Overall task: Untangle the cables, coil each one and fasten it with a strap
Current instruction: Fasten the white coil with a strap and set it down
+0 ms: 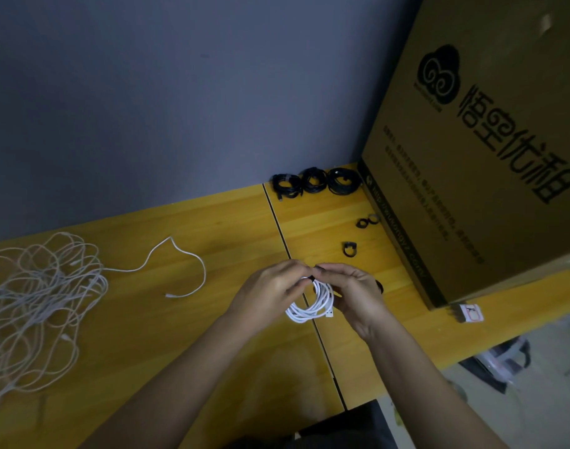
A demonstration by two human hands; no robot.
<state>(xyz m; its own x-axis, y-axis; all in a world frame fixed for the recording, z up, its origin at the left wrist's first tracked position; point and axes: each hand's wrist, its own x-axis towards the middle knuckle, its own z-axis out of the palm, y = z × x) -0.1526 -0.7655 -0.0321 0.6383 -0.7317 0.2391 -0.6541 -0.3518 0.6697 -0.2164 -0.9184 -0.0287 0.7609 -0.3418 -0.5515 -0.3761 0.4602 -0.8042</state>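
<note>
White cable coil [313,303] and black strap [319,268] pinched between curled fingers of left hand [270,286] and right hand [358,290].

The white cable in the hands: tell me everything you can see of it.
The white cable is wound into a small round coil of several loops, smooth like plastic, hanging above the yellow table. One white plug end sticks out at its lower right. The left hand and right hand pinch its top together, where a black strap shows at the fingertips; whether it is fastened is hidden.
</note>
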